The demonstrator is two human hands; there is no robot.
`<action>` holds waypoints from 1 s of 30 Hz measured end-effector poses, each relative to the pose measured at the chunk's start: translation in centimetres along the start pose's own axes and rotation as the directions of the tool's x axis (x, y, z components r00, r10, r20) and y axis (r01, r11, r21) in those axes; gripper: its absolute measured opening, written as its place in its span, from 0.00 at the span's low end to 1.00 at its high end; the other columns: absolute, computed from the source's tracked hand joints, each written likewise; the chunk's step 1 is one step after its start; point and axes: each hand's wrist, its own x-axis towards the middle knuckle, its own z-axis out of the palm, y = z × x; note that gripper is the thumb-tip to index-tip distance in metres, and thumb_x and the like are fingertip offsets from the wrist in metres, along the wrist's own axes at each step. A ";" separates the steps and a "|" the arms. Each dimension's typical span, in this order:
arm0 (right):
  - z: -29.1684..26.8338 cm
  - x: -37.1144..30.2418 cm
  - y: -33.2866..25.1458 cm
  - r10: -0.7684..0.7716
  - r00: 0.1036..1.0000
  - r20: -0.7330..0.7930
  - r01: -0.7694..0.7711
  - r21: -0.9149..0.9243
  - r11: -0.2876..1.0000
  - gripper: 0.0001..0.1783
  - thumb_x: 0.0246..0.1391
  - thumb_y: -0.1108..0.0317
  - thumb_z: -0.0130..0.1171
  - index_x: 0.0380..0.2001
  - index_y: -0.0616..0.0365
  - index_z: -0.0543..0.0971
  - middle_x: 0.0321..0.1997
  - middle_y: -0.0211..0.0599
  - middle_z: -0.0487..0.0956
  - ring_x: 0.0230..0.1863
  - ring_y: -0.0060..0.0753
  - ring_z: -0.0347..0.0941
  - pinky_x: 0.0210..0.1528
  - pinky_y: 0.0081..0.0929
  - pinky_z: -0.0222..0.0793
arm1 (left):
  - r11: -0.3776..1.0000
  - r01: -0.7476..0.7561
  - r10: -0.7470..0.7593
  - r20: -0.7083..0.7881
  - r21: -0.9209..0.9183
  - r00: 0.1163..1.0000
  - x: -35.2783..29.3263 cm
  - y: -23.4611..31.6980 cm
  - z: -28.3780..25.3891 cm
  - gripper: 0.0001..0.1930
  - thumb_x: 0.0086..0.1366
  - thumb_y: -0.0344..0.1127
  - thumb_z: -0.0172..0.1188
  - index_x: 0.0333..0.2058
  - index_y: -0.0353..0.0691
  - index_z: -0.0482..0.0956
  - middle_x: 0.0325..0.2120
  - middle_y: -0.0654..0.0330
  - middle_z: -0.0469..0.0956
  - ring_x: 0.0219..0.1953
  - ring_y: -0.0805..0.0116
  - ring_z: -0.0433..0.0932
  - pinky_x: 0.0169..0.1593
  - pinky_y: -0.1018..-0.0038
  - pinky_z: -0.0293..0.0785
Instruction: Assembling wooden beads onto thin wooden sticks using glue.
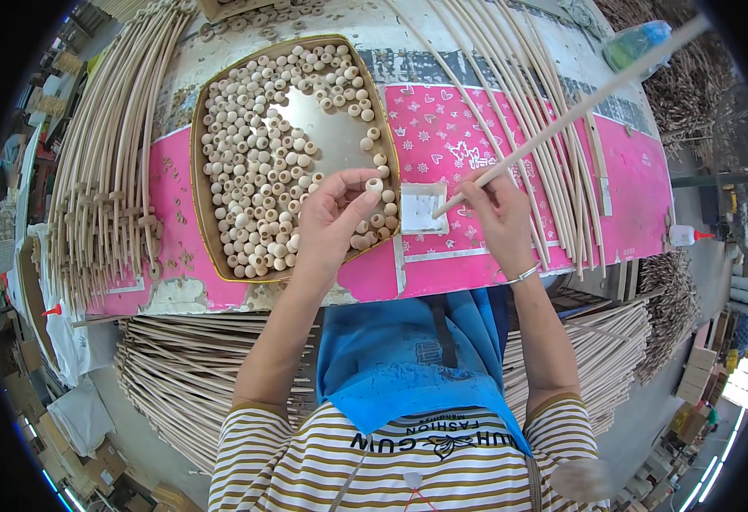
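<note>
Between thumb and fingers, my left hand [337,220] pinches a small round wooden bead [374,185] with a hole in it. It is held over the right edge of a gold-rimmed tray [397,128] full of similar beads [263,188]. My right hand [502,213] grips a long wooden dowel [553,128] close to its lower end. That end points down at a small white square dish [423,210] holding something whitish; whether the tip touches it I cannot tell. The rest of the dowel slants up to the far right.
Several loose dowels [553,162] lie right of my right hand. A stack of rods with ring-like pieces [110,196] fills the table's left. Bundled sticks [212,375] sit below the front edge. A white bottle with a red tip [684,235] is at the right edge.
</note>
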 end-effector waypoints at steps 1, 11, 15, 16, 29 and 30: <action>-0.2 0.0 0.0 0.030 0.999 -0.038 -0.025 0.127 0.992 0.06 0.64 0.72 0.58 0.39 0.65 0.78 0.32 0.36 0.81 0.32 0.24 0.78 0.33 0.23 0.74 | 1.000 0.000 0.000 0.004 -0.024 1.000 0.0 0.1 0.3 0.16 0.68 0.32 0.62 0.53 0.35 0.77 0.41 0.64 0.81 0.44 0.78 0.79 0.50 0.79 0.74; -2.6 -0.3 -3.0 0.006 0.988 -0.152 0.067 0.471 0.879 0.10 0.68 0.65 0.55 0.41 0.61 0.77 0.35 0.36 0.82 0.36 0.22 0.77 0.40 0.21 0.75 | 1.000 -0.026 0.024 0.093 0.012 0.995 -0.3 0.1 3.1 0.14 0.67 0.29 0.62 0.50 0.33 0.79 0.36 0.65 0.80 0.37 0.81 0.76 0.43 0.82 0.74; -1.8 -1.0 -3.8 -0.048 0.983 -0.178 0.127 0.463 0.877 0.10 0.69 0.64 0.54 0.41 0.61 0.76 0.37 0.37 0.82 0.36 0.23 0.78 0.41 0.22 0.75 | 0.999 0.042 -0.037 0.151 -0.028 0.988 -0.6 0.2 3.4 0.14 0.68 0.29 0.62 0.50 0.34 0.78 0.38 0.66 0.79 0.40 0.81 0.76 0.46 0.82 0.73; -1.6 -1.2 -3.7 -0.053 0.981 -0.188 0.137 0.467 0.874 0.10 0.69 0.64 0.54 0.41 0.61 0.76 0.37 0.38 0.82 0.37 0.24 0.78 0.42 0.23 0.75 | 0.997 0.050 -0.039 0.152 -0.067 0.988 -0.8 0.1 3.6 0.13 0.67 0.29 0.62 0.50 0.34 0.78 0.38 0.66 0.79 0.40 0.81 0.76 0.47 0.82 0.73; -1.2 -0.2 -1.0 0.092 0.965 -0.244 0.009 0.382 0.924 0.09 0.68 0.67 0.55 0.40 0.63 0.77 0.34 0.35 0.81 0.34 0.21 0.77 0.37 0.21 0.76 | 0.983 -0.105 0.103 -0.017 -0.153 0.995 -1.4 0.0 2.1 0.13 0.69 0.29 0.60 0.50 0.33 0.78 0.39 0.64 0.81 0.39 0.81 0.78 0.44 0.83 0.75; -0.8 -0.2 0.0 0.095 0.964 -0.248 0.006 0.378 0.926 0.09 0.68 0.67 0.55 0.40 0.63 0.77 0.34 0.35 0.81 0.34 0.21 0.77 0.37 0.21 0.76 | 0.983 -0.100 0.100 -0.011 -0.157 0.995 -1.3 0.0 1.8 0.13 0.69 0.29 0.60 0.50 0.33 0.78 0.39 0.64 0.81 0.39 0.81 0.78 0.44 0.83 0.75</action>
